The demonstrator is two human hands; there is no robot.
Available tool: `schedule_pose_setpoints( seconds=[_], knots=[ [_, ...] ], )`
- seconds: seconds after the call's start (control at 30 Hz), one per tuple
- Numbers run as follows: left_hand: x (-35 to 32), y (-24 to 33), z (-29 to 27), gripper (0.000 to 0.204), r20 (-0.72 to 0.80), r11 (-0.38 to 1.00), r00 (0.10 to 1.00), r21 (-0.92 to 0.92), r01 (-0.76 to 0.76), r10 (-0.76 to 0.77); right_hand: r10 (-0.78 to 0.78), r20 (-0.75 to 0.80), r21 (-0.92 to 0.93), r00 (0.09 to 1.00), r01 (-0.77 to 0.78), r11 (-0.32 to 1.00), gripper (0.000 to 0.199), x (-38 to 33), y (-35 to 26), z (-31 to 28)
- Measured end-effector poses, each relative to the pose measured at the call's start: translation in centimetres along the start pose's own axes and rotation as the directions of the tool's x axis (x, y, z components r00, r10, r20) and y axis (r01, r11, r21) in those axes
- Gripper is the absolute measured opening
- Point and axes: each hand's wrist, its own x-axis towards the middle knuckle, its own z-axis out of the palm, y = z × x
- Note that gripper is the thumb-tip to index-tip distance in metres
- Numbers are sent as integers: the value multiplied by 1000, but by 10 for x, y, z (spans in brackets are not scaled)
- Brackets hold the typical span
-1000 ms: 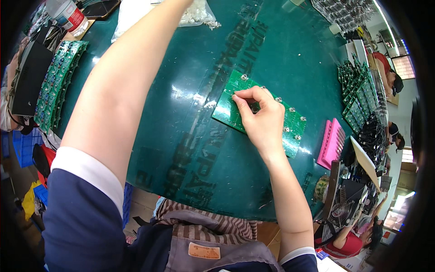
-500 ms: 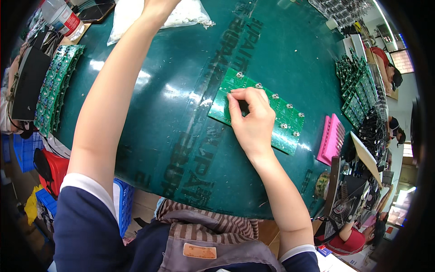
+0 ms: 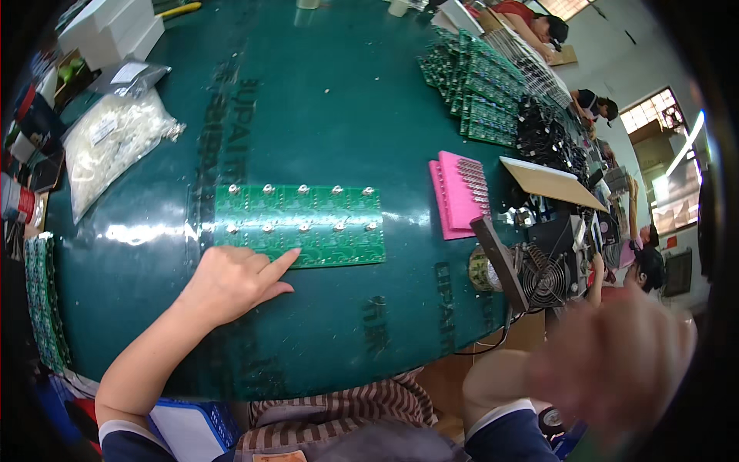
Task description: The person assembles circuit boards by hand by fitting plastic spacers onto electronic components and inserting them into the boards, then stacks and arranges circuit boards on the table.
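Observation:
A green circuit board [image 3: 299,208] lies flat on the dark green table mat, with two rows of small metal-topped components along it. At its near left edge is my left hand [image 3: 231,283]. The index finger is stretched onto the board's surface, the thumb stands apart below it, and the other fingers are curled with nothing visible in them. My right hand [image 3: 616,366] is raised at the lower right, away from the board and close to the camera. Motion smears its fingers, so their state and anything in them cannot be made out.
A clear bag of small white parts [image 3: 115,138] lies at the left. To the board's right stand a pink foam block [image 3: 462,194] holding metal pieces and a black fan [image 3: 545,277]. Stacked circuit boards [image 3: 481,88] are at the far right, others [image 3: 42,300] at the left edge. Co-workers sit beyond.
My left hand has come from the bag down to the board. My right hand has left the board and moved to the lower right. The view has turned rightward.

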Motion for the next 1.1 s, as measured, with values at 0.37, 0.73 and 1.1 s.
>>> schedule_pose_setpoints(
  seconds=[0.37, 0.73, 1.1],
  knots=[
    [36, -31, 31, 28, -67, 988, 996, 143, -57, 67, 328, 320, -40, 889, -333, 942, 11, -78, -28, -1],
    [69, -91, 30, 24, -84, 982, 996, 190, 23, -8, 507, 539, 2, 673, -603, 798, 16, -81, -31, 80],
    [82, -71, 40, 20, -157, 975, 987, 213, 70, -37, 557, 256, 743, 790, -530, 410, 83, 65, 38, 447]
  ],
)
